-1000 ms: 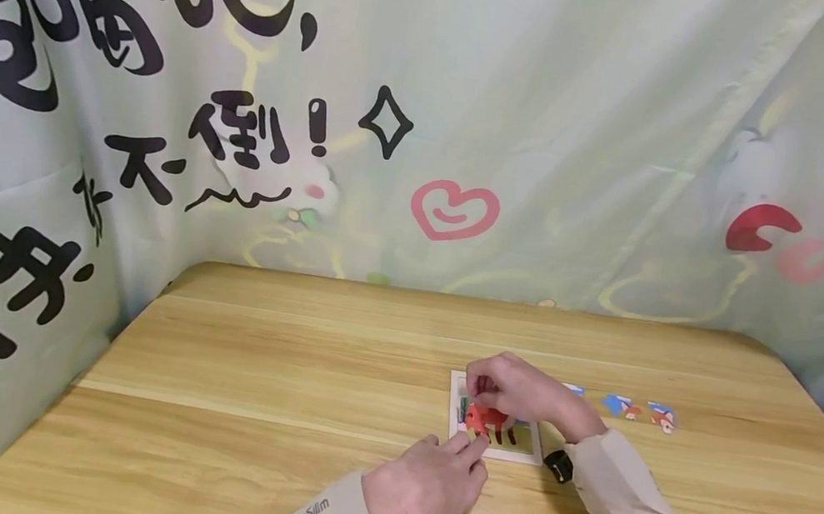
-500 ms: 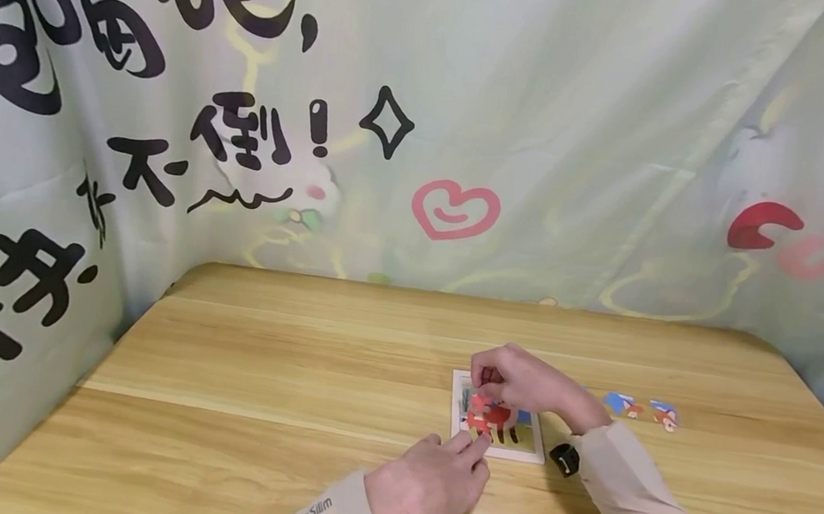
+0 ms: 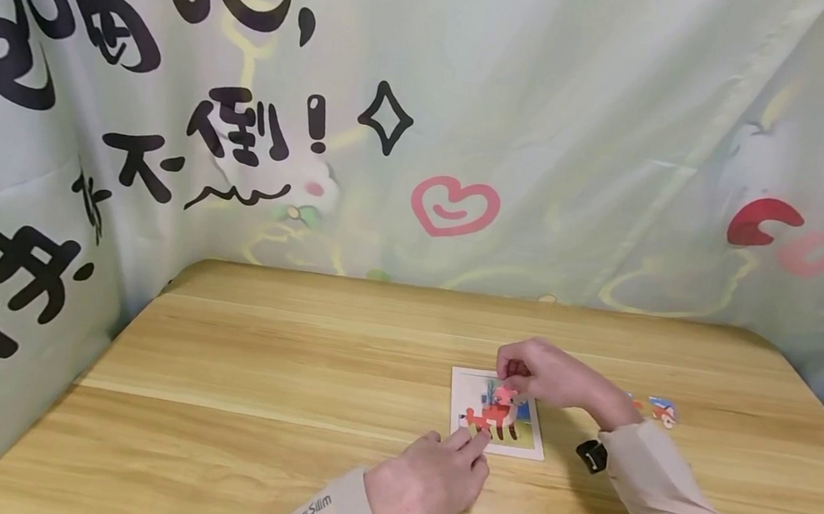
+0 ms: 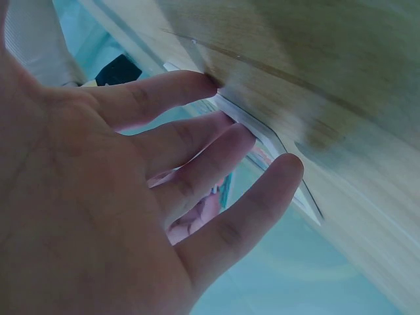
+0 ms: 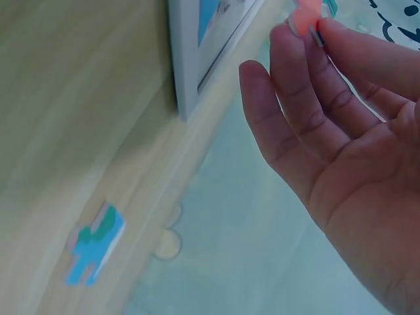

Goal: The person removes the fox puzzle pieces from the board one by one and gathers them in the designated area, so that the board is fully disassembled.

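Puzzle board point(image 3: 497, 414), a small white-framed picture tray, lay flat on a wooden table point(image 3: 256, 375), right of the table's middle. On it a red four-legged animal was largely assembled against a blue and green background, though the head camera showed it too small to count the gaps.

A person's right hand point(image 3: 543, 375) hovered just above the far edge of the board, thumb and fingertips pinched on a small orange-pink puzzle piece point(image 5: 306, 14). That piece was lifted clear of the board and not yet seated.

The left hand point(image 3: 429, 485) rested on the table at the board's near left corner, its straight fingers point(image 4: 197, 85) spread, with their tips touching the frame as if steadying it; it held nothing.

Loose pieces point(image 3: 660, 410), blue and orange, waited on the table well to the right of the board, beyond the right wrist. The right wrist camera showed another blue and green piece point(image 5: 95, 244) lying there. Judging by these, most of the picture was in place, while the held piece and the loose ones remained to be fitted.

Behind the table hung a pale green cloth backdrop point(image 3: 547, 120) printed with black characters and a pink heart.
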`<state>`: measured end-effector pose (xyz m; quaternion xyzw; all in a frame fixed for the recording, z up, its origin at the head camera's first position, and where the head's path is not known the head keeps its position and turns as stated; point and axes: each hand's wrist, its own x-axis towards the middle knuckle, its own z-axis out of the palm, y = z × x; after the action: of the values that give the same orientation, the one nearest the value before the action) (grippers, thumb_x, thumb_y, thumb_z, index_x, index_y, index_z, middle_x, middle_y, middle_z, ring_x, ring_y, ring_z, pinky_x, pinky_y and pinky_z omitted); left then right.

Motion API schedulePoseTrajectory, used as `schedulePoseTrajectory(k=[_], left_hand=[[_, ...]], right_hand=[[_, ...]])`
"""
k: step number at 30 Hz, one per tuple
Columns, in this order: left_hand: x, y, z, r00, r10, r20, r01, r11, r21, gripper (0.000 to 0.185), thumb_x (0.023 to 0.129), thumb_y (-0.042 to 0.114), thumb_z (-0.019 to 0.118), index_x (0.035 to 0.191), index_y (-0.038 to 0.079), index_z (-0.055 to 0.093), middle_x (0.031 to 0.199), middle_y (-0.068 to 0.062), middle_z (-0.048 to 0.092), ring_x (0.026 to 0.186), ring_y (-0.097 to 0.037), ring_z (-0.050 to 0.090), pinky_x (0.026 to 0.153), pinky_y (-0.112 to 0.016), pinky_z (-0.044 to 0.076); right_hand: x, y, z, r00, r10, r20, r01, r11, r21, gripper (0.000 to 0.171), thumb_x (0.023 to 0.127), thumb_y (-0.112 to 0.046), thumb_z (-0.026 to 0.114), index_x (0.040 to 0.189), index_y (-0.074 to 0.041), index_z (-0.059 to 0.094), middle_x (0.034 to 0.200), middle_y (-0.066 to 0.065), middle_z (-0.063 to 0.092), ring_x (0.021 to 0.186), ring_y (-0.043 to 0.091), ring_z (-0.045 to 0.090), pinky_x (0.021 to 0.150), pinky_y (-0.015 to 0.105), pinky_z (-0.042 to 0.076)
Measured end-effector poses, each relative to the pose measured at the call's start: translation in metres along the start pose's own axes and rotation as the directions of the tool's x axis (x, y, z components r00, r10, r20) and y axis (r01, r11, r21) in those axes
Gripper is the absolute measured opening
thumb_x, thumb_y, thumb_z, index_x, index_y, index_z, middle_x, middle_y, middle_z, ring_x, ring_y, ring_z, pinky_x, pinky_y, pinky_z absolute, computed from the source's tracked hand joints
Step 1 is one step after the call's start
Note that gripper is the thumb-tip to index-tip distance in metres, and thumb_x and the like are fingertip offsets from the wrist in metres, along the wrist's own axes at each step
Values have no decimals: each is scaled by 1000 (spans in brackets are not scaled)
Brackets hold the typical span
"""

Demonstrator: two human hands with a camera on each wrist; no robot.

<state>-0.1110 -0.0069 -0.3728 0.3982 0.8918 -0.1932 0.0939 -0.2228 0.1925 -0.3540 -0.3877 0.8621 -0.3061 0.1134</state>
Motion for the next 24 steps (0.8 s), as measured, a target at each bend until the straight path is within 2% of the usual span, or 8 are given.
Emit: schedulePoseTrajectory(k=[24], left_hand=[[0, -1, 0, 1000, 13, 13, -13, 1000, 14, 116, 54, 84, 76, 149, 23, 48, 162, 5, 28, 133, -8, 35, 97, -23, 45]], right_hand=[[-37, 12, -26, 995, 102, -1, -102, 995, 6, 22, 94, 11, 61, 83, -8, 61, 73, -4, 60, 62, 9, 51, 56, 26, 44]])
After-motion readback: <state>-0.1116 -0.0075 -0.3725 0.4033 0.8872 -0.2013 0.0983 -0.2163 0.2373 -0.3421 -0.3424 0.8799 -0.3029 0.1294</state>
